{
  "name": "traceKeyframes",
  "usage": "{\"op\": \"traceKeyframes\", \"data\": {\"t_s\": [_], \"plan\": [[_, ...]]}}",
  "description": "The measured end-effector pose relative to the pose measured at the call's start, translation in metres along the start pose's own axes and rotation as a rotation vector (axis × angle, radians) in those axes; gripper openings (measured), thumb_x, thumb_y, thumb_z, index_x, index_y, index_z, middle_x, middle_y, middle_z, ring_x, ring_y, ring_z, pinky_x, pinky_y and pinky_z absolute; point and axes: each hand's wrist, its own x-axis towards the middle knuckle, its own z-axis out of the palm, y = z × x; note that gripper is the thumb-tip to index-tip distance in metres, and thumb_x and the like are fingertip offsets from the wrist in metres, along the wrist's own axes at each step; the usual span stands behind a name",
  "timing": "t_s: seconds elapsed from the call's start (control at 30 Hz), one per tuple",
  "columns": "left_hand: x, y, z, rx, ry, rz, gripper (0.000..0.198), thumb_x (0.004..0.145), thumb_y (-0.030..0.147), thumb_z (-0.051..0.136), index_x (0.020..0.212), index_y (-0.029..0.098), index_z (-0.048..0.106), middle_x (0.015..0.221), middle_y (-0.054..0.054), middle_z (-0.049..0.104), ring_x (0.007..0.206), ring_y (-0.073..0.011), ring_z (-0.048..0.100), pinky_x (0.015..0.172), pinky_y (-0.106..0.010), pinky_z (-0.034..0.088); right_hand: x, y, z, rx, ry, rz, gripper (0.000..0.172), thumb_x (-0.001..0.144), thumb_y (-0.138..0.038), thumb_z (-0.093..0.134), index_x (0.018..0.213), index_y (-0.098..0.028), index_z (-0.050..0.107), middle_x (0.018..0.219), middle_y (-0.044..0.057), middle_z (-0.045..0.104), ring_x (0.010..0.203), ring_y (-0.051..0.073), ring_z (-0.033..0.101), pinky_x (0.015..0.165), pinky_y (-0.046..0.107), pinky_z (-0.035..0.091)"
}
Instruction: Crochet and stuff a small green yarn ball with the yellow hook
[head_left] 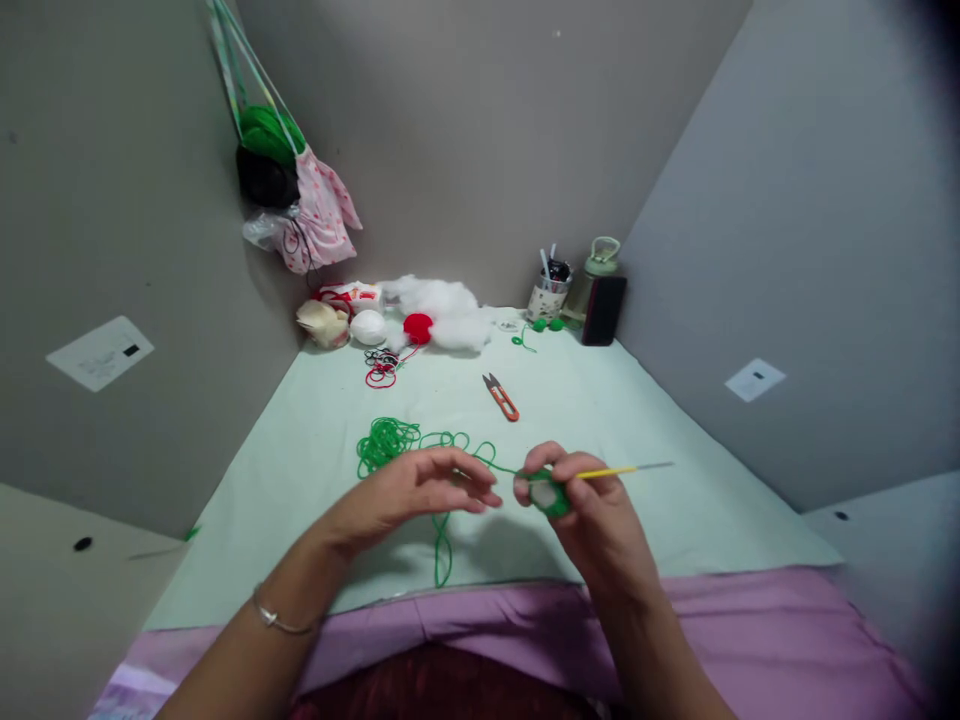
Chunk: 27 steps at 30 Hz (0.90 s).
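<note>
My right hand [592,500] holds a small green crocheted piece [551,494] with a pale middle, its fingers closed round it. A yellow crochet hook [609,472] with a grey metal end is in the same hand, pointing right. From the piece, green yarn runs left to a loose tangled heap [386,443] on the pale cloth. My left hand [442,482] hovers just left of the piece, fingers apart and slightly curved, with nothing visible in them. A loop of the yarn hangs below it toward the table's front edge.
Orange thread snips [501,397] lie beyond my hands. Toward the back are white stuffing [442,310], a red yarn ball [418,328], a white ball [368,327], a pen holder [548,297], a green bottle [600,262] and a dark phone [604,311]. Walls enclose the table [300,410].
</note>
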Motion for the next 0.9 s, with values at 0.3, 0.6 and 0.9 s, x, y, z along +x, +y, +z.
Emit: {"op": "traceKeyframes", "data": {"t_s": [0.3,0.6,0.9], "plan": [[-0.01,0.031,-0.036,0.634,0.863,0.317,0.042,0.084,0.055,0.077,0.066,0.02,0.062,0.074,0.0,0.059,0.079,-0.019,0.055,0.085,-0.034,0.052,0.001,0.009,0.022,0.261,0.003,0.228,0.013,0.087,-0.039,0.086,0.088,-0.026,0.083,0.092,0.001,0.078,0.073,0.014,0.079,0.062,0.021,0.058],[-0.001,0.003,0.031,-0.27,0.063,0.223,0.074,0.099,0.082,0.032,0.053,0.024,0.028,0.049,0.008,0.024,0.043,-0.0088,0.023,0.057,-0.037,0.061,0.007,0.015,0.04,0.207,0.122,0.087,0.015,0.085,-0.039,0.087,0.087,-0.026,0.082,0.089,0.001,0.078,0.072,0.015,0.076,0.062,0.024,0.058],[-0.02,0.026,0.047,0.063,0.62,0.959,0.066,0.103,0.07,0.042,0.065,0.025,0.071,0.087,-0.004,0.07,0.117,-0.0247,0.068,0.123,-0.043,0.042,0.004,0.031,0.048,0.215,0.247,0.154,0.023,0.081,-0.043,0.09,0.088,-0.023,0.082,0.09,0.002,0.079,0.075,0.015,0.079,0.061,0.02,0.059]]}}
